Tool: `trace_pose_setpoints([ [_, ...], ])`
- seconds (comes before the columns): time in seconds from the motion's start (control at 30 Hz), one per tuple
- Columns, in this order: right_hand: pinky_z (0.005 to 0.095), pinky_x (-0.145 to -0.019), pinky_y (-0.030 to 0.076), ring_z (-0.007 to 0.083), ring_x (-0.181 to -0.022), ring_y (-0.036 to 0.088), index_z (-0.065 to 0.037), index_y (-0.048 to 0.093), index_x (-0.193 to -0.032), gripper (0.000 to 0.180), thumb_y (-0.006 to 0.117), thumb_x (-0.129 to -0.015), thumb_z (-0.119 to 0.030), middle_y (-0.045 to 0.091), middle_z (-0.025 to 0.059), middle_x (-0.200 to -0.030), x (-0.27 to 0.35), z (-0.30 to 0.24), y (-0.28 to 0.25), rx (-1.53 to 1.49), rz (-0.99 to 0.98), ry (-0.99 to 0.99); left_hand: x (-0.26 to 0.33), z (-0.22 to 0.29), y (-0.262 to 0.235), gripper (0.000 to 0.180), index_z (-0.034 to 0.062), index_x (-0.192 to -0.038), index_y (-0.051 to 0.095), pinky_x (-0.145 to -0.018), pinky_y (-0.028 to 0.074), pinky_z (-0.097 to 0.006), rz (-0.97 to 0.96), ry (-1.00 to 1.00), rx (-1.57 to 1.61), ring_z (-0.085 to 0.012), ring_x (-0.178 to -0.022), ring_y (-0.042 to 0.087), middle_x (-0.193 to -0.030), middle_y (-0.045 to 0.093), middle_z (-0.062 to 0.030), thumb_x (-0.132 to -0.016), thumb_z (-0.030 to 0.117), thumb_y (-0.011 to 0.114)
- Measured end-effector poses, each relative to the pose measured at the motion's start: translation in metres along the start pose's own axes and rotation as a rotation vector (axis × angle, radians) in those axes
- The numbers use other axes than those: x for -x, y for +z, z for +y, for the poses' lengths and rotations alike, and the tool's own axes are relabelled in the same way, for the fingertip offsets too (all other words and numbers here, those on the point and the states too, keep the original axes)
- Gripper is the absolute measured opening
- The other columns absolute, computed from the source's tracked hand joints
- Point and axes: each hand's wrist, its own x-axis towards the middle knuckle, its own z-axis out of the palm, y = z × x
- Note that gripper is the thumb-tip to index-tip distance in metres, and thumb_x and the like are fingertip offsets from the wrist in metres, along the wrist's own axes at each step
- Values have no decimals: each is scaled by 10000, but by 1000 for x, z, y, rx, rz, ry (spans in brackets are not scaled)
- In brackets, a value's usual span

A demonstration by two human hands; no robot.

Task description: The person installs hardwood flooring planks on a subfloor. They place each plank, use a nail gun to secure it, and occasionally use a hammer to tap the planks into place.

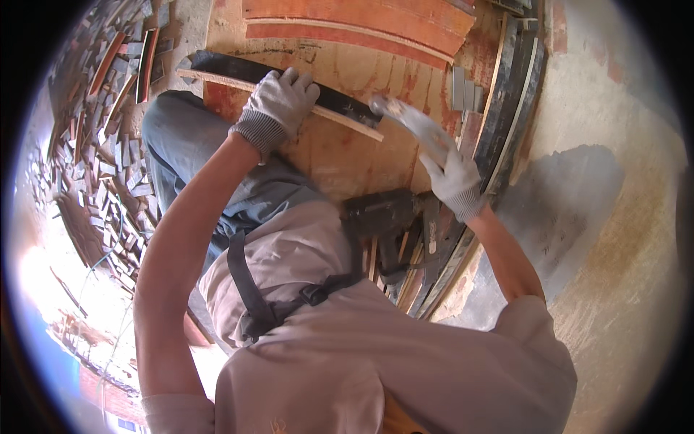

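Observation:
My left hand (278,105), in a pale knitted glove, is closed over a plywood strip (340,105) with a black face and a bare wood edge. The strip slants down to the right above my bent leg and a stained wooden board (347,163). My right hand (453,181), gloved too, grips a pale, hammer-like hand tool (412,119). Motion smears this tool, so its exact kind is unclear. Its far end is close to the strip's right end; whether they touch I cannot tell.
Orange-red panels (361,25) lie at the far side. Long dark boards (506,108) are stacked along the right. A black power tool (383,213) lies beside my waist. Many small wood offcuts (116,166) cover the floor at left. A dark patch (557,202) marks the right floor.

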Motion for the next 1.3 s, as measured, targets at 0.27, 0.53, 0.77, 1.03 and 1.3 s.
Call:
trace_pose_setpoints([
  [0.27, 498, -515, 512, 394, -579, 673, -21, 592, -986, 342, 670, -1001, -354, 632, 183, -637, -11, 4, -5, 23, -256, 38, -4, 3, -14, 300, 99, -1034, 627, -801, 528, -395, 1, 13, 42, -255, -1027, 617, -1101, 635, -74, -758, 153, 732],
  [0.53, 462, -508, 505, 354, -561, 667, -61, 588, -946, 294, 726, -956, -320, 622, 150, -621, -25, 14, -18, 43, -162, -122, -2, 5, -42, 226, 110, -1010, 629, -828, 524, -383, -133, 11, -106, -259, -1047, 621, -1065, 624, -69, -808, 179, 703],
  [0.77, 440, -619, 594, 356, -710, 739, -1, 621, -1079, 340, 742, -938, -286, 693, 194, -754, -26, 20, -23, 89, -296, -53, 2, 7, -40, 210, 100, -991, 610, -830, 526, -404, -86, 44, -57, -268, -1036, 617, -1042, 609, -82, -796, 150, 670],
  [1.03, 490, -500, 503, 367, -566, 658, -45, 578, -964, 273, 708, -946, -284, 613, 159, -628, -39, 18, -5, -11, -157, -121, -2, 8, -42, 192, 92, -998, 609, -824, 522, -399, -72, 12, -41, -269, -1033, 617, -1034, 612, -83, -823, 157, 658],
  [1.3, 467, -505, 520, 356, -584, 687, -63, 573, -962, 298, 695, -964, -334, 639, 157, -646, -41, 21, 7, 6, -150, -169, -4, 6, -41, 316, 94, -1057, 651, -827, 539, -382, -138, 11, -94, -253, -1070, 623, -1100, 645, -65, -770, 174, 756],
])
